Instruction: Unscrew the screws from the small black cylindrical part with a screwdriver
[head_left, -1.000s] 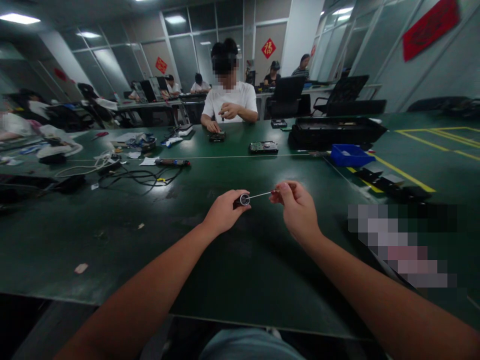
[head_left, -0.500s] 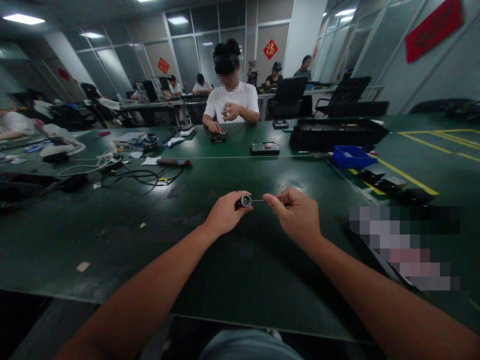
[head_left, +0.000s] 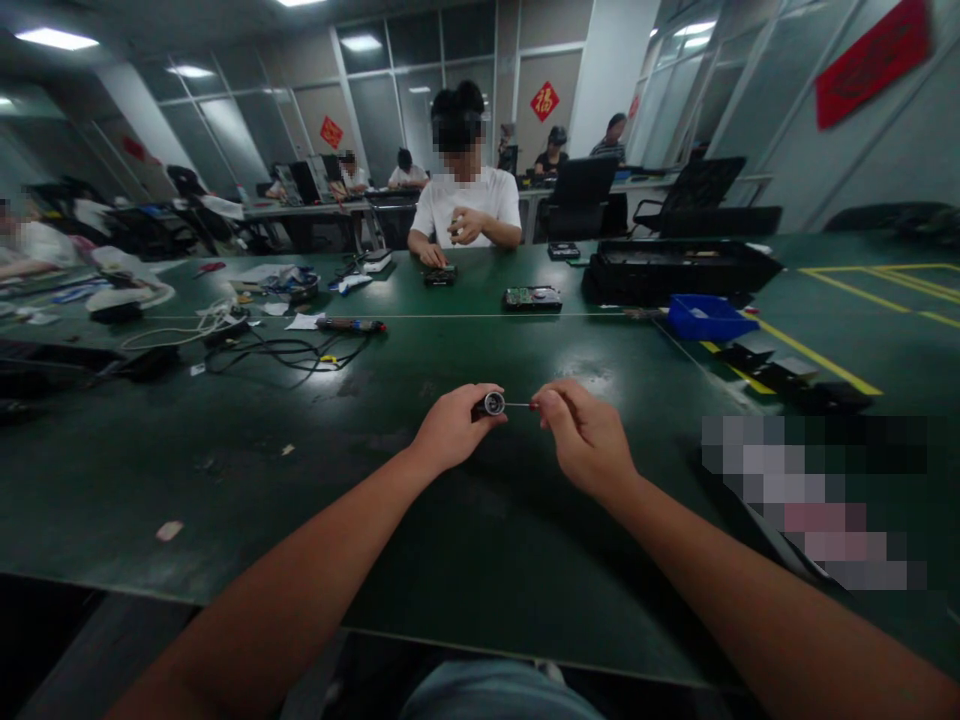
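My left hand (head_left: 450, 430) is closed around a small dark cylinder (head_left: 493, 404), whose round silver-rimmed open end faces me. In my right hand (head_left: 589, 440), the fingers pinch a thin screwdriver (head_left: 517, 405). Its slim metal shaft points left and meets the cylinder at its right side. Most of the screwdriver's handle is hidden by the fingers, with a bit of red showing at the fingertips. Whether the tip is inside the cylinder or only against it, I cannot tell. Both hands are above the green tabletop (head_left: 420, 540).
Ahead lie a hard drive (head_left: 532, 298), a blue bin (head_left: 709, 318), a long black case (head_left: 679, 270) and black blocks (head_left: 795, 375). To the left are a pen-like tool (head_left: 351, 325) and black cables (head_left: 285, 355). A co-worker (head_left: 465, 205) handles a device across the table.
My right hand has shifted its fingers on the screwdriver, and the shaft has gone from slanted to nearly level. My left hand keeps the cylinder in about the same place.
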